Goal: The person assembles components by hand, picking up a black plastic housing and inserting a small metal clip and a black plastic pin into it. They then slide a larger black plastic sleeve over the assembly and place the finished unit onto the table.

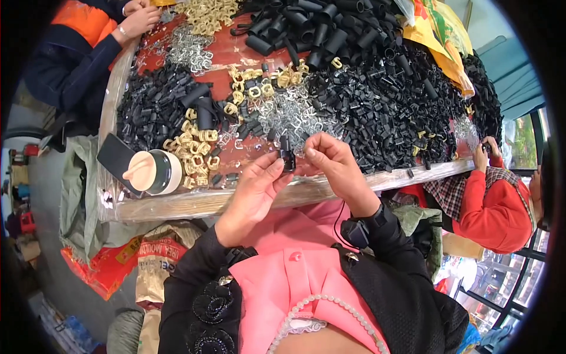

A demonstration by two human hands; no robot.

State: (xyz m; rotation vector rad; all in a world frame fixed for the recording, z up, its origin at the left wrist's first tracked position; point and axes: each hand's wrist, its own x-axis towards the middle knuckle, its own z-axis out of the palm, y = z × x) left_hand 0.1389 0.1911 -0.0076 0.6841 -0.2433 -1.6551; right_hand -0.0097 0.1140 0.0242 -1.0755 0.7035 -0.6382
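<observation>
Between the thumb and fingers of my left hand [254, 187] is a small black plastic part [287, 159], held upright over the table's near edge. Close beside it, the thumb and forefinger of my right hand [342, 168] are pinched together; whatever they hold is too small to make out. Just beyond both hands lies a heap of small silver metal clips [289, 115]. Gold-coloured ring-like pieces [191, 144] are piled to the left, and a broad heap of small black plastic parts [383, 118] spreads to the right.
A wooden rim [177, 206] edges the red table. At its left corner stand a round lidded container [165, 172] and a dark phone-like slab [118, 162]. Larger black tubes [318, 35] lie at the back. Co-workers' hands [138, 20] and a red sleeve [495, 206] flank me.
</observation>
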